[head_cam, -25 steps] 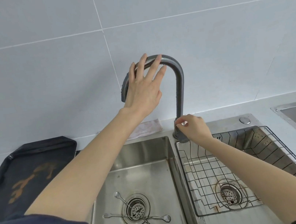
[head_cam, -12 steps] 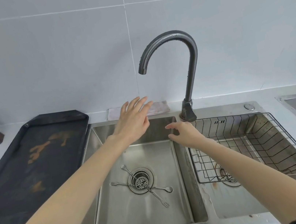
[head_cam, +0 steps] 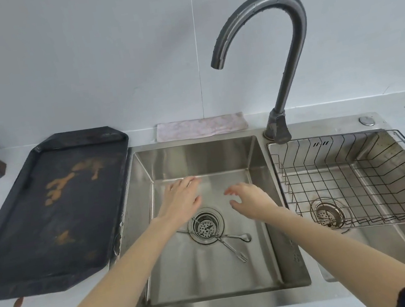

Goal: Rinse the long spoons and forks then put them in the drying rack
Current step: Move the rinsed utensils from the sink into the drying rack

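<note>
Shiny steel makes up the left sink bowl (head_cam: 264, 223), and both bare hands reach down into it. The left hand (head_cam: 181, 201) hangs over the bowl's floor, just behind the round drain (head_cam: 206, 226), with its fingers spread and nothing in them. The right hand (head_cam: 251, 200) hangs just to the right of that drain, fingers loosely curled and apart, and it holds nothing too. The long spoons and forks (head_cam: 231, 242) lie flat on the bowl's floor, crossing over the drain. One spoon's round end and one fork's prongs stick out to the front right of the drain. The other ends are partly hidden under the left wrist. The wire drying rack (head_cam: 357, 177) sits in the bowl to the right of the drain's bowl. The dark curved tap (head_cam: 287, 75) stands behind, with its mouth over the left bowl. A black tray (head_cam: 35, 217) rests on the counter to the left of the bowl.
</note>
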